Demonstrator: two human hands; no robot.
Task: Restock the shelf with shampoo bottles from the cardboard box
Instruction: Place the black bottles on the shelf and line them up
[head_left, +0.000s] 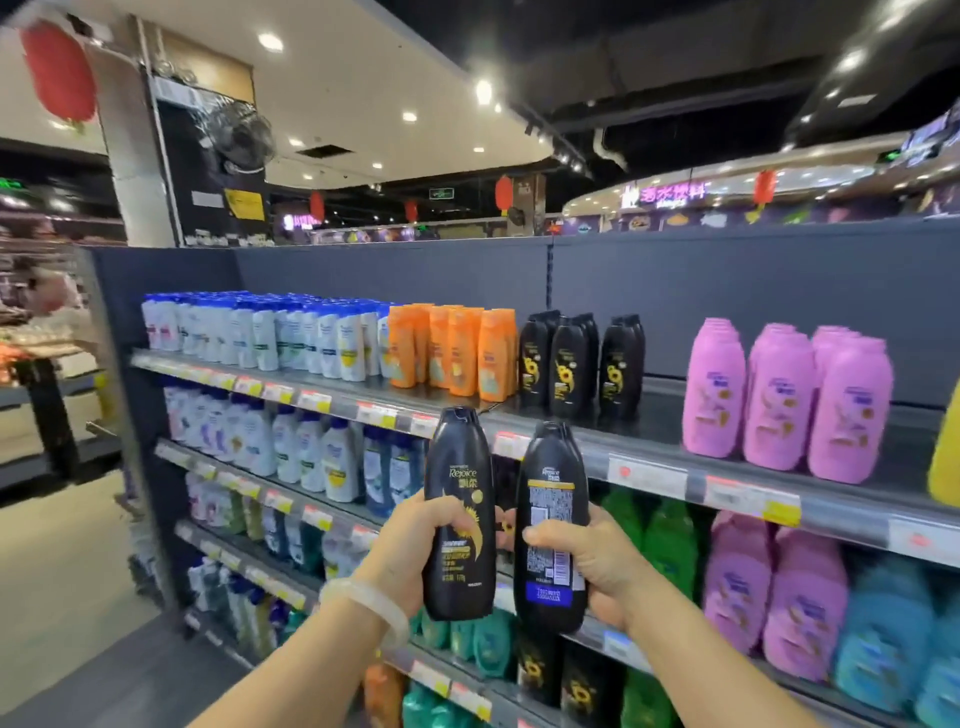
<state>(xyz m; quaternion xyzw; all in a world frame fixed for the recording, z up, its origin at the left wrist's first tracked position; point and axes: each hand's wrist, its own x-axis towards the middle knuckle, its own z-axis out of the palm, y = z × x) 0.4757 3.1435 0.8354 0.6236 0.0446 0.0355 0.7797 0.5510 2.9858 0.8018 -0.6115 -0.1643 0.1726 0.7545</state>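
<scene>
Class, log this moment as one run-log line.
left hand: grips front-facing black plastic shampoo bottle | right hand: grips back-facing black bottle | top shelf: ahead

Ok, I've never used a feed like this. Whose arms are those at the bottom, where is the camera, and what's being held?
There is no machine here: a person wears one wide-angle camera on the head, so you look forward and down over their own arms. The left hand grips a black shampoo bottle with its front label towards you. The right hand grips another black bottle, back label showing. Ahead, on the top shelf, stand more black bottles, between orange bottles and pink bottles. No cardboard box is in view.
</scene>
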